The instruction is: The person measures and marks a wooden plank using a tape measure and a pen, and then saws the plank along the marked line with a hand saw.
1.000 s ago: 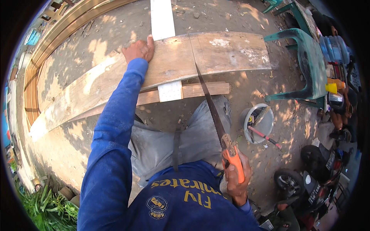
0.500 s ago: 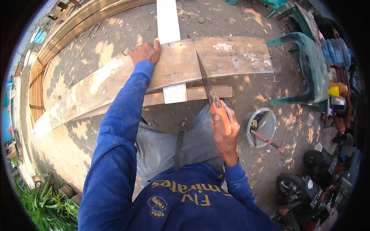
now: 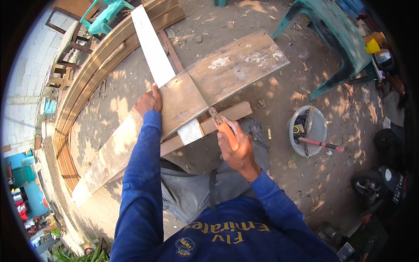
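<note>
A long, worn wooden board [image 3: 253, 56] lies slantwise in front of me, with a dark line across it. My left hand [image 3: 149, 102] bears down on the board's far edge, thumb sticking out and fingers bent over it. At the near edge, where the line ends, my right hand [image 3: 239, 150] is closed round the orange handle of a handsaw [image 3: 228, 133]. Little of the saw's blade shows from here. Under the board run a white plank [image 3: 152, 48] and a brown wooden beam [image 3: 235, 112].
Right of me, a pale bucket [image 3: 321, 142] holds tools, including a red-handled one [image 3: 314, 143]. A green plastic chair [image 3: 336, 39] stands at the far right. Long brown wooden frame pieces [image 3: 83, 91] curve along the left. A motorcycle wheel [image 3: 367, 184] shows at lower right.
The view has swung, so the board appears more slanted. My right hand has shifted relative to the board, and the saw's blade, earlier visible across the board, is now mostly out of sight.
</note>
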Demonstrator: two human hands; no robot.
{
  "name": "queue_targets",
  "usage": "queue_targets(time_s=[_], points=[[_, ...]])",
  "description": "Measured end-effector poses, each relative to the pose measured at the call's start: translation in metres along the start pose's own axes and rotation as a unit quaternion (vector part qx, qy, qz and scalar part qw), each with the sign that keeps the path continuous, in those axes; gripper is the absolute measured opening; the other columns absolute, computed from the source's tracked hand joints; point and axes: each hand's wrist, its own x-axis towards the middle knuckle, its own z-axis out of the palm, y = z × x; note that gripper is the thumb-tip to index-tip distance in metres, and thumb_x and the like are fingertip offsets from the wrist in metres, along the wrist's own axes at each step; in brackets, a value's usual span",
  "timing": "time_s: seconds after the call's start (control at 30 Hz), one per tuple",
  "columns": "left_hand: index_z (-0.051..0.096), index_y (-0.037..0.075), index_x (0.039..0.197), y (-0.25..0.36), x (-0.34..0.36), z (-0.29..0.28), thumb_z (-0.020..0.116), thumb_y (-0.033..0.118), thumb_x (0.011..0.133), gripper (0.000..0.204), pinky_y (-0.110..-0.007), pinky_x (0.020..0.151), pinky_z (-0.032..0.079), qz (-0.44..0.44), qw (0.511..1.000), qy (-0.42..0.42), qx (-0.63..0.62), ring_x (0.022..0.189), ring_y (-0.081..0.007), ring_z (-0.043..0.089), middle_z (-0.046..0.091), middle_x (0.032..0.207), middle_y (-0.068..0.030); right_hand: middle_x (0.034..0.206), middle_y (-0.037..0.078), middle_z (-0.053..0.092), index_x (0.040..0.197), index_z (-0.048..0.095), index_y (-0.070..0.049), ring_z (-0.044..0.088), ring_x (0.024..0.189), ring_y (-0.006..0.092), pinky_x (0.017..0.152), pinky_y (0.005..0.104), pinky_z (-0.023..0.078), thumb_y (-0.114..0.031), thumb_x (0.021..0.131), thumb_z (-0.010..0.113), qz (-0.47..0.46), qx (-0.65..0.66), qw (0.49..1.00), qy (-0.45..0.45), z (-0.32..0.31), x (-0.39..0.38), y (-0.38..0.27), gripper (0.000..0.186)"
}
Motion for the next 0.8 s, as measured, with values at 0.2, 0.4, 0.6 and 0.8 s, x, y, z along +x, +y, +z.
queue_targets(time_s=[0.2, 0.4, 0.6, 0.8], points=[[0.076, 0.010, 0.107, 0.013, -0.007, 0.006, 0.061, 0.063, 0.097, 0.056, -0.054, 0.105, 0.038, 0.160, 0.954, 0.240, -0.081, 0.108, -0.0401, 0.067, 0.073, 0.117, -0.0159, 0.101, 0.027, 0.074, 0.135, 0.060, 0.001, 0.072, 0.094, 0.0477, 0.080, 0.0474, 0.060, -0.015, 0.094, 0.068, 0.017, -0.017, 1.000, 0.002, -0.001, 0.003, -0.001, 0.045], [0.078, 0.009, 0.113, 0.134, 0.007, -0.012, 0.080, 0.050, 0.088, 0.047, -0.045, 0.090, 0.054, 0.287, 0.920, 0.050, -0.262, 0.102, -0.0386, 0.070, 0.075, 0.113, -0.0177, 0.106, 0.029, 0.073, 0.134, 0.060, 0.000, 0.071, 0.098, 0.0489, 0.082, 0.0486, 0.060, -0.015, 0.094, 0.068, 0.028, -0.031, 0.999, -0.012, -0.003, 0.016, -0.015, 0.044], [0.078, 0.003, 0.117, 0.160, 0.004, -0.003, 0.064, 0.075, 0.088, 0.079, -0.045, 0.090, 0.058, 0.282, 0.947, -0.069, -0.137, 0.096, -0.0408, 0.075, 0.077, 0.094, -0.0242, 0.108, 0.031, 0.072, 0.135, 0.059, 0.002, 0.071, 0.099, 0.0495, 0.082, 0.0480, 0.059, -0.016, 0.095, 0.068, 0.037, -0.019, 0.999, -0.009, -0.004, 0.017, -0.015, 0.045], [0.080, 0.000, 0.107, 0.162, 0.002, -0.011, 0.057, 0.082, 0.088, 0.087, -0.049, 0.090, 0.058, 0.268, 0.951, -0.116, -0.105, 0.094, -0.0428, 0.075, 0.076, 0.092, -0.0269, 0.104, 0.029, 0.074, 0.137, 0.058, 0.004, 0.073, 0.095, 0.0460, 0.081, 0.0451, 0.058, -0.015, 0.095, 0.069, 0.037, -0.080, 0.995, -0.042, -0.003, 0.024, -0.024, 0.048]])
